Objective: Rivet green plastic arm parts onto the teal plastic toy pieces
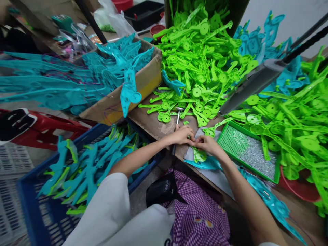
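My left hand (183, 134) and my right hand (206, 143) meet over the table edge, fingertips pinched together. Whatever sits between them is too small to make out; a bit of green shows by the left fingers. Just beneath my right fingers lies a lime-green plastic part (200, 155), with a turquoise plastic piece (205, 164) under it. A hammer (178, 115) points away from me, its handle passing under my left hand. I cannot tell whether that hand touches it. One small green piece (186, 122) lies beyond the left hand.
A large heap of lime-green parts (200, 65) covers the table's back. At right is a green tray (233, 138) of small metal pieces. A grey post (251, 87) slants in. Left stand a cardboard box (146, 80) of turquoise parts and a blue crate (28, 191) holding assembled pieces.
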Tool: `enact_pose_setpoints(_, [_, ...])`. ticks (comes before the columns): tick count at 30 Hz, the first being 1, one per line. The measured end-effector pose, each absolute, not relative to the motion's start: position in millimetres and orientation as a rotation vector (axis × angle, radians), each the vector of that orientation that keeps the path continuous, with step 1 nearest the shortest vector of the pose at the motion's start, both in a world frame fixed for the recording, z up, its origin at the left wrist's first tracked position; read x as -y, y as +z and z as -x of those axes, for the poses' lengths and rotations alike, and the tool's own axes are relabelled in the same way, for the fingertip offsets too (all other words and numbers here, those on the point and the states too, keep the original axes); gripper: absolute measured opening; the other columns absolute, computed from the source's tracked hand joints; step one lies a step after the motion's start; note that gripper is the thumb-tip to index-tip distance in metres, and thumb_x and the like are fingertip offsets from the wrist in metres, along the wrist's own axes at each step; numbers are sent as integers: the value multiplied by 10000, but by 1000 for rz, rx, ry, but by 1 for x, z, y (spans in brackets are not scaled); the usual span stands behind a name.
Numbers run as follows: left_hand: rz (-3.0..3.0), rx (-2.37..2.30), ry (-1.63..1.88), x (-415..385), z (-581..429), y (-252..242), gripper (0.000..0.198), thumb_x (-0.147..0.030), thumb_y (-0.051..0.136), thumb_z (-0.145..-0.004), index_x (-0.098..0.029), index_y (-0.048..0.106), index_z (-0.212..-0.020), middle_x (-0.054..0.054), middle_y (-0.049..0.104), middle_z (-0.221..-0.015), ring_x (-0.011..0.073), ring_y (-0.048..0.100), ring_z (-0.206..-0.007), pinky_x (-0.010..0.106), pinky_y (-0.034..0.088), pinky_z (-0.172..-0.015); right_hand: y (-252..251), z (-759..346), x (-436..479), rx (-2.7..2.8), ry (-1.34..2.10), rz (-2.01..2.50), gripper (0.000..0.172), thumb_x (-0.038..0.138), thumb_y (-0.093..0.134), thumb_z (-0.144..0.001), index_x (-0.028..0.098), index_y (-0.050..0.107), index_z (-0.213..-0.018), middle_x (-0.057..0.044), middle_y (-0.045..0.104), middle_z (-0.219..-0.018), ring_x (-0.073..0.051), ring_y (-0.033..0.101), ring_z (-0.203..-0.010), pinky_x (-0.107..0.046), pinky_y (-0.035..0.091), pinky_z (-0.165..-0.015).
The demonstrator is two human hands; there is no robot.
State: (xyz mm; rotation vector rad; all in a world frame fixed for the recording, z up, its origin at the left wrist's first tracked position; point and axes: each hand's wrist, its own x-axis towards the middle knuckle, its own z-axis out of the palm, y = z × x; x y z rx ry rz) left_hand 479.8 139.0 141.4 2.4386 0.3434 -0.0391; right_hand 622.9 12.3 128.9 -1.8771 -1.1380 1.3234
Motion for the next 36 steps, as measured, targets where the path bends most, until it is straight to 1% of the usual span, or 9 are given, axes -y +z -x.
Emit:
enact_pose_setpoints(4, [-2451, -360, -114, -143, -488, 143, 126, -382, 728, -749, -258, 748, -743, -6, 703, -980, 244, 486, -1089, 337, 254, -805, 133, -625, -11, 1190, 1342, 1853, 221, 362, 665, -698, 168, 559, -701, 19, 605, -539, -113, 539, -499, -219, 384, -495])
enact_pose_setpoints(11, [-2510, -337, -226, -144, -498, 149, 141, -372, 756, -687, -234, 735, -707, 10, 706, -930, 259, 507, -1027, 322, 258, -746, 133, -626, -7, 1075, 1394, 1813, 136, 298, 583, -777, 164, 580, -798, 11, 635, -584, -135, 621, -543, -222, 434, -525])
enact_pose_setpoints(17, [-2521, -378, -258, -139, -497, 152, 115, -324, 761, -673, -226, 704, -694, -5, 695, -943, 268, 488, -1069, 315, 258, -745, 136, -620, -6, 1261, 1166, 1971, 150, 286, 515, -831, 167, 604, -807, 3, 642, -578, -151, 623, -547, -235, 401, -537])
enact_pose_setpoints(21, [-2493, -411, -267, -140, -496, 150, 145, -347, 776, -659, -234, 721, -732, -4, 696, -967, 264, 490, -1091, 310, 277, -767, 150, -611, 11, 1514, 803, 2143, 184, 303, 494, -870, 182, 631, -858, -54, 703, -771, -191, 653, -715, -263, 391, -618])
enact_pose_setpoints(24, [-2456, -390, -303, -140, -497, 151, 137, -334, 773, -670, -232, 740, -755, 4, 715, -955, 245, 527, -1056, 296, 299, -753, 159, -592, 32, 1633, 504, 2309, 227, 362, 457, -908, 221, 636, -899, -68, 713, -868, -211, 654, -739, -277, 343, -585])
enact_pose_setpoints(28, [-2423, -378, -407, -143, -502, 151, 178, -305, 810, -611, -230, 756, -763, 8, 737, -885, 227, 577, -970, 270, 333, -691, 159, -567, 49, 1707, 419, 2396, 229, 341, 420, -927, 234, 622, -913, -74, 717, -900, -216, 650, -677, -294, 298, -532])
enact_pose_setpoints(32, [-2379, -388, -458, -148, -504, 152, 219, -312, 823, -590, -226, 760, -782, 12, 744, -891, 218, 601, -935, 259, 349, -648, 153, -556, 50, 1790, 382, 2398, 228, 295, 398, -927, 234, 617, -918, -88, 718, -924, -206, 642, -626, -301, 298, -527])
enact_pose_setpoints(34, [-2359, -373, -476, -145, -503, 155, 242, -330, 828, -580, -211, 758, -779, 27, 744, -875, 207, 618, -871, 256, 371, -665, 154, -556, 49, 1783, 402, 2386, 221, 296, 414, -916, 239, 627, -909, -84, 718, -889, -208, 645, -644, -299, 309, -537])
enact_pose_setpoints(36, [-2403, -399, -432, -140, -501, 159, 256, -364, 828, -576, -205, 750, -761, 36, 740, -870, 222, 616, -888, 267, 388, -722, 155, -559, 48, 1741, 463, 2365, 209, 282, 436, -902, 231, 639, -898, -83, 714, -849, -214, 649, -692, -297, 336, -565])
